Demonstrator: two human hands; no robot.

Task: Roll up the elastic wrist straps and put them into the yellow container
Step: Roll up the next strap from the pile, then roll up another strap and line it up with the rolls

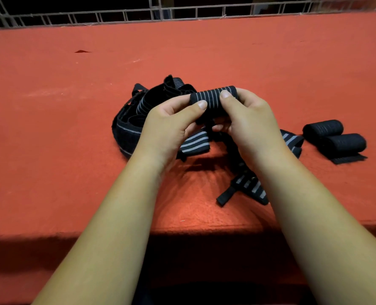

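Note:
A black wrist strap with grey stripes is partly wound into a roll (212,96), held above the red table. My left hand (171,122) pinches its left end with thumb on top. My right hand (246,119) grips its right end, thumb across the stripes. The strap's loose tail (247,186) hangs down to the table between my forearms. Behind my left hand lies a tangled pile of unrolled straps (136,115). Two rolled black straps (334,137) rest side by side on the right. No yellow container is in view.
The red cloth-covered table (72,106) stretches wide, its front edge near my elbows. A metal grid railing (160,14) runs along the far edge with darkness behind it. A small dark mark (81,51) sits at the far left.

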